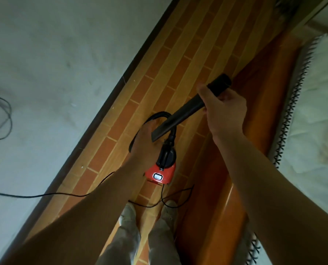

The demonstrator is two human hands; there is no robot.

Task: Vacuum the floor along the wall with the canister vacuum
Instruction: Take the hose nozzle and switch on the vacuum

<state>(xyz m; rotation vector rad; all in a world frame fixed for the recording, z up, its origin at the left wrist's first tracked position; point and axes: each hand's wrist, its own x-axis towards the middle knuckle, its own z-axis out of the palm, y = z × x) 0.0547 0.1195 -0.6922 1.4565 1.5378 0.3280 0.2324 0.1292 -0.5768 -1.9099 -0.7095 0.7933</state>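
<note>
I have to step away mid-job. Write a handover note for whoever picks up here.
Right hand: gripping the black crevice nozzle, held in the air, not attached to the hose.
Left hand: down at the black hose, grip unclear.
Red canister vacuum stands on the wooden floor ahead of the feet, cord trailing toward the wall.
Done: nothing visibly vacuumed.
Left: fit nozzle, vacuum along the wall.

Dim, flat light is leaving the forearms (94,217) shadowed, while wide-angle distortion is bending the wall (54,54) edges.
</note>
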